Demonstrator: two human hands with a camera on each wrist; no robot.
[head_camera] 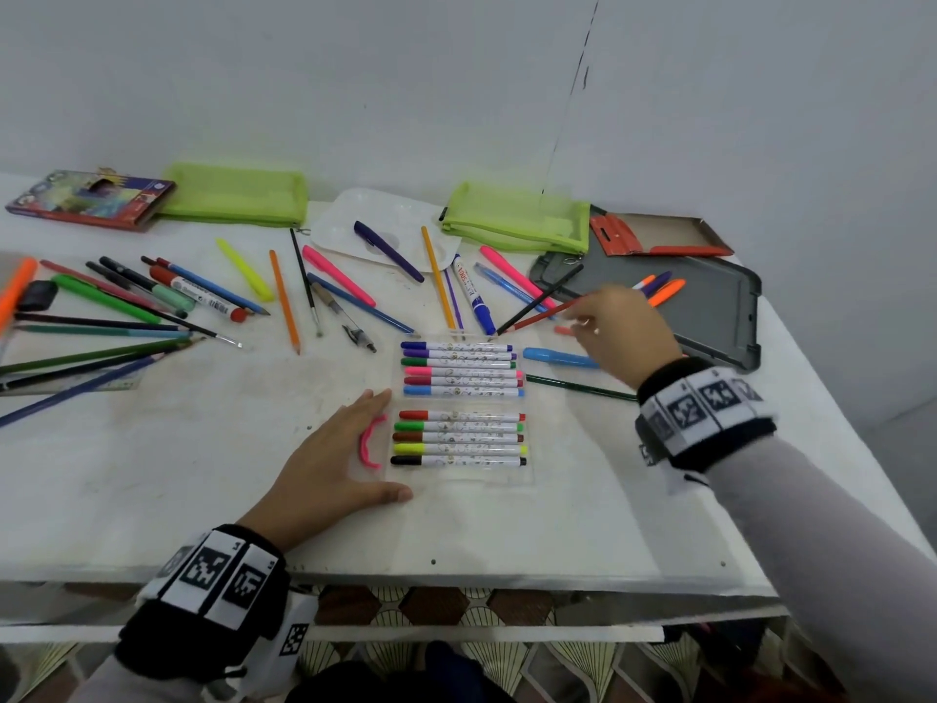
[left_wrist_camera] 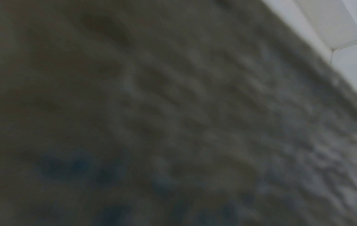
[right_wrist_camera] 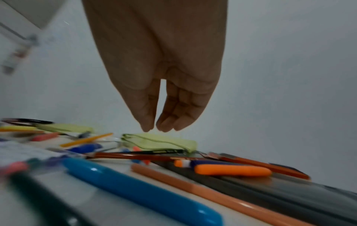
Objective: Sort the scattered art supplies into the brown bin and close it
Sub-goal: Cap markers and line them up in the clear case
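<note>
Pens, pencils and markers lie scattered across the white table (head_camera: 203, 474). A clear marker case (head_camera: 461, 413) with two rows of coloured markers sits at the centre. My left hand (head_camera: 350, 443) lies flat with straight fingers at the case's left edge, beside its pink clip (head_camera: 372, 441). My right hand (head_camera: 580, 317) (right_wrist_camera: 154, 130) hovers above a red-brown pencil (head_camera: 537, 317) (right_wrist_camera: 135, 156) and a blue highlighter (head_camera: 557, 357) (right_wrist_camera: 139, 188). Its fingers are straight, close together and hold nothing. No brown bin shows clearly. The left wrist view is dark and blurred.
A dark grey tray (head_camera: 710, 317) holding an orange pen (head_camera: 667, 291) (right_wrist_camera: 231, 169) lies at the right. Behind it is a cardboard lid (head_camera: 710, 230). Two green mesh pouches (head_camera: 517, 220) (head_camera: 238, 195), a white palette (head_camera: 345, 215) and a coloured pencil box (head_camera: 91, 197) line the back.
</note>
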